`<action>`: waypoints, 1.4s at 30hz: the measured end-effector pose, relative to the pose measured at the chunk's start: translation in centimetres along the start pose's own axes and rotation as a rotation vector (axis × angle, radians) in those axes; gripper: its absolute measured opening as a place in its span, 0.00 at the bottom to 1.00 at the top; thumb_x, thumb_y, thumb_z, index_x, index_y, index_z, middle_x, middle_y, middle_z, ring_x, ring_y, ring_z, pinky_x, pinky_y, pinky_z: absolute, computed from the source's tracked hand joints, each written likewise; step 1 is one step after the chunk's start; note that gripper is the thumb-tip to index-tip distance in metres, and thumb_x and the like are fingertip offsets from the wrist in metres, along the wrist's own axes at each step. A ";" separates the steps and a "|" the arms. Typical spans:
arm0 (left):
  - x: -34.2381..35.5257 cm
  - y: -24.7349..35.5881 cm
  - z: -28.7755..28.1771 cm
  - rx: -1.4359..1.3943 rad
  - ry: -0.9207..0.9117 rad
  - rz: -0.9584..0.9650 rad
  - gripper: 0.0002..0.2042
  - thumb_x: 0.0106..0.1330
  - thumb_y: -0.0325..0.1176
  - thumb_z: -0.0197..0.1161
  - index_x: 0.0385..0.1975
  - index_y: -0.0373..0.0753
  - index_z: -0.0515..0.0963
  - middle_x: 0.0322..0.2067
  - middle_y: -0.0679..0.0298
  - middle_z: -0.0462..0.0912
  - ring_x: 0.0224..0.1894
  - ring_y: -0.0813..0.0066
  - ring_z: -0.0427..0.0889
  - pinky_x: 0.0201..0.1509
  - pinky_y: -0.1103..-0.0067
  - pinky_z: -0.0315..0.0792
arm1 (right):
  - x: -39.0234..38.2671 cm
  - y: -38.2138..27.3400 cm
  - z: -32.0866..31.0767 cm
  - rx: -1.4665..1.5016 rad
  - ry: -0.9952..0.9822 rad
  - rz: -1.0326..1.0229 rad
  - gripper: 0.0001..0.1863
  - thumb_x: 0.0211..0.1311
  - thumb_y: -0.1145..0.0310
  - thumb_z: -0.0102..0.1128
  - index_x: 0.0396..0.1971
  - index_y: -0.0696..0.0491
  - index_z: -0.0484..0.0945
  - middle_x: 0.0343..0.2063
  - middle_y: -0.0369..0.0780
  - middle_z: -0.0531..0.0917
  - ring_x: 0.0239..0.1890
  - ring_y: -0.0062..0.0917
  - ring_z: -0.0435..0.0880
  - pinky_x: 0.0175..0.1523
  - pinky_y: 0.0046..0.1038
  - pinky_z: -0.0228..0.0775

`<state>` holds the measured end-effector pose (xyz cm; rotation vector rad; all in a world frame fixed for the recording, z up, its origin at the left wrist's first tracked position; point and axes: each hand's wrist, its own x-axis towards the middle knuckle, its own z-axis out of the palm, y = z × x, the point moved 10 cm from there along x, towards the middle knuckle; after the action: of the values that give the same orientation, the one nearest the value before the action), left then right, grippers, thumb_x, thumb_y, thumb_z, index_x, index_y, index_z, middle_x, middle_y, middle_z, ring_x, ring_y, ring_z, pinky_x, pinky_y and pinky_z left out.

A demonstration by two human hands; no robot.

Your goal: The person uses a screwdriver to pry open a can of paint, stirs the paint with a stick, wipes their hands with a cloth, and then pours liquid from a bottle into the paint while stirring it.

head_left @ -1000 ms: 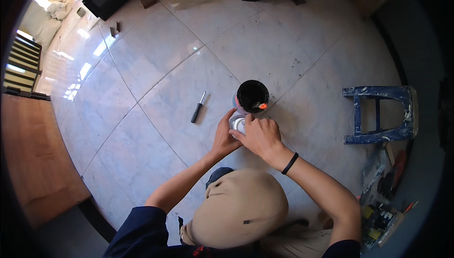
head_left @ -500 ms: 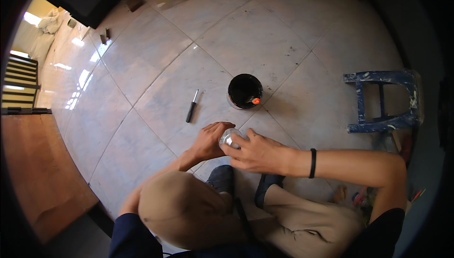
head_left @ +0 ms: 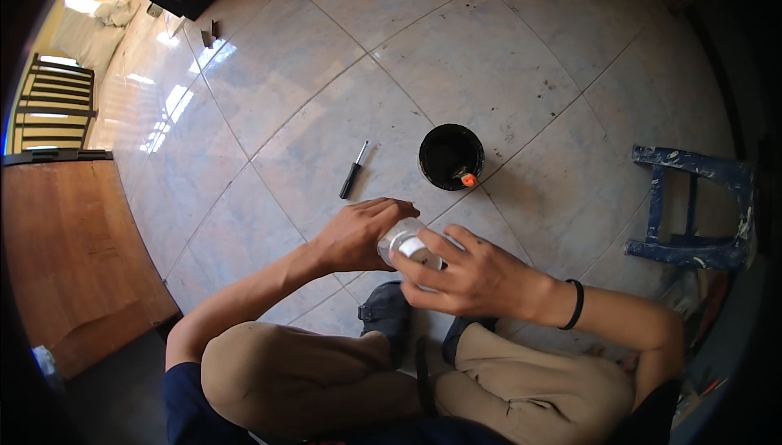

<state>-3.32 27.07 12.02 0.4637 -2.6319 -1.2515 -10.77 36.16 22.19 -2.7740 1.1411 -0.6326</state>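
A clear bottle (head_left: 390, 235) with a white cap (head_left: 413, 248) is held over the floor in front of my feet. My left hand (head_left: 358, 235) wraps round the bottle's left side, its fingers partly hidden behind it. Around the cap end curl the fingers of my right hand (head_left: 485, 275), which wears a black wristband. Just beyond the hands stands a pot (head_left: 423, 169) with dark contents and a black-smeared rim. An orange-tipped handle (head_left: 468, 180) leans inside it. To the pot's left lies a screwdriver (head_left: 351, 179) with a black handle.
A paint-spattered blue stool (head_left: 688, 253) lies on its side at the right. Brown wooden furniture (head_left: 81, 257) borders the left. Dark specks mark the tiled floor (head_left: 309, 143) beyond the pot. My bent knees (head_left: 244, 363) are close below my hands.
The view has shifted, so floor objects appear farther right. The bottle's white cap shows more plainly between my right fingers, which are spread a little wider. Both hands stay at the bottle.
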 end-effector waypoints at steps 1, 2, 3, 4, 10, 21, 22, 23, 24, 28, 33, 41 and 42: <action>0.1 0.0 0.6 -0.006 0.007 -0.005 0.33 0.50 0.32 0.81 0.59 0.38 0.78 0.59 0.54 0.86 0.61 0.50 0.86 0.63 0.63 0.83 | -0.8 -0.6 -0.2 0.060 0.010 -0.055 0.06 0.64 0.65 0.67 0.39 0.49 0.85 0.57 0.40 0.82 0.56 0.39 0.84 0.49 0.38 0.83; 0.2 0.3 1.2 0.020 0.014 0.025 0.33 0.50 0.32 0.81 0.59 0.38 0.78 0.59 0.54 0.86 0.62 0.50 0.86 0.63 0.63 0.83 | -1.6 -0.9 0.2 0.094 -0.059 -0.033 0.03 0.66 0.66 0.66 0.36 0.47 0.86 0.60 0.39 0.82 0.63 0.43 0.81 0.58 0.43 0.80; 0.3 0.6 1.9 0.048 0.015 0.059 0.33 0.49 0.32 0.81 0.59 0.38 0.78 0.59 0.55 0.86 0.62 0.50 0.85 0.63 0.63 0.83 | -1.8 -1.0 0.2 0.098 -0.063 -0.030 0.03 0.66 0.66 0.66 0.36 0.47 0.86 0.60 0.39 0.82 0.63 0.43 0.81 0.58 0.43 0.80; 0.5 0.7 2.7 0.026 0.006 0.051 0.33 0.50 0.33 0.81 0.59 0.39 0.78 0.59 0.55 0.86 0.63 0.51 0.85 0.63 0.64 0.82 | -1.9 -0.9 -0.5 0.200 0.008 -0.016 0.05 0.66 0.64 0.68 0.37 0.47 0.86 0.60 0.39 0.82 0.64 0.43 0.81 0.60 0.45 0.79; 0.4 -0.6 6.0 -0.061 0.079 -0.078 0.33 0.50 0.34 0.82 0.59 0.39 0.79 0.58 0.56 0.86 0.62 0.49 0.83 0.63 0.61 0.80 | -3.0 3.5 1.1 0.084 -0.154 0.417 0.21 0.61 0.48 0.76 0.39 0.51 0.84 0.40 0.43 0.87 0.41 0.35 0.87 0.51 0.43 0.76; -0.1 -4.1 8.1 -0.118 0.056 -0.145 0.38 0.47 0.41 0.87 0.60 0.43 0.78 0.56 0.59 0.85 0.60 0.52 0.81 0.66 0.60 0.75 | -8.8 5.6 -0.1 0.054 -0.067 0.560 0.13 0.66 0.70 0.67 0.49 0.44 0.83 0.53 0.45 0.77 0.46 0.39 0.87 0.37 0.36 0.82; -0.2 -4.1 7.6 -0.122 0.075 -0.155 0.39 0.46 0.42 0.88 0.61 0.42 0.78 0.56 0.58 0.85 0.60 0.51 0.81 0.66 0.60 0.75 | -11.0 6.6 0.6 0.040 -0.068 0.566 0.13 0.66 0.70 0.67 0.49 0.44 0.83 0.53 0.45 0.77 0.46 0.39 0.87 0.37 0.36 0.82; -0.3 -4.1 7.1 -0.126 0.092 -0.166 0.40 0.46 0.43 0.89 0.61 0.42 0.78 0.56 0.57 0.85 0.60 0.49 0.81 0.66 0.59 0.76 | -14.2 8.4 3.0 0.089 -0.165 0.669 0.14 0.65 0.71 0.68 0.50 0.44 0.83 0.55 0.46 0.76 0.47 0.42 0.88 0.39 0.38 0.83; -0.3 -4.0 6.9 -0.118 0.120 -0.141 0.40 0.46 0.45 0.90 0.60 0.42 0.77 0.56 0.58 0.84 0.60 0.50 0.80 0.66 0.60 0.74 | -16.9 9.4 5.3 0.135 -0.265 0.777 0.16 0.64 0.72 0.70 0.52 0.45 0.83 0.57 0.47 0.76 0.48 0.45 0.88 0.42 0.40 0.84; -0.5 -4.2 5.9 -0.033 0.170 -0.142 0.41 0.45 0.45 0.91 0.60 0.42 0.77 0.56 0.59 0.83 0.58 0.51 0.79 0.64 0.61 0.72 | -16.4 8.4 6.6 -0.100 -0.294 0.689 0.17 0.62 0.72 0.73 0.50 0.48 0.83 0.53 0.46 0.81 0.43 0.44 0.89 0.45 0.40 0.84; -0.3 -3.1 5.0 0.055 0.169 -0.094 0.39 0.43 0.41 0.89 0.59 0.41 0.78 0.55 0.59 0.83 0.60 0.50 0.79 0.64 0.59 0.72 | -7.0 7.0 1.2 0.616 0.172 0.832 0.11 0.62 0.70 0.74 0.42 0.52 0.82 0.35 0.42 0.86 0.38 0.42 0.88 0.44 0.40 0.81; 0.9 -1.3 6.5 0.041 0.195 0.016 0.39 0.38 0.32 0.87 0.57 0.36 0.79 0.52 0.51 0.82 0.57 0.45 0.79 0.63 0.57 0.71 | -7.4 6.0 3.3 0.421 0.076 0.840 0.07 0.56 0.73 0.70 0.31 0.54 0.78 0.28 0.45 0.86 0.32 0.47 0.88 0.38 0.45 0.79; 1.1 -1.2 7.0 0.019 0.200 -0.012 0.39 0.39 0.32 0.87 0.57 0.36 0.79 0.51 0.51 0.82 0.56 0.44 0.78 0.62 0.56 0.71 | -8.1 6.1 3.2 0.433 0.162 0.839 0.07 0.56 0.73 0.69 0.30 0.56 0.78 0.26 0.49 0.85 0.30 0.50 0.86 0.36 0.48 0.77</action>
<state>-6.26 31.00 6.71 0.5769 -2.4790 -1.1206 -18.65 37.09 15.13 -1.6877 1.7592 -0.8477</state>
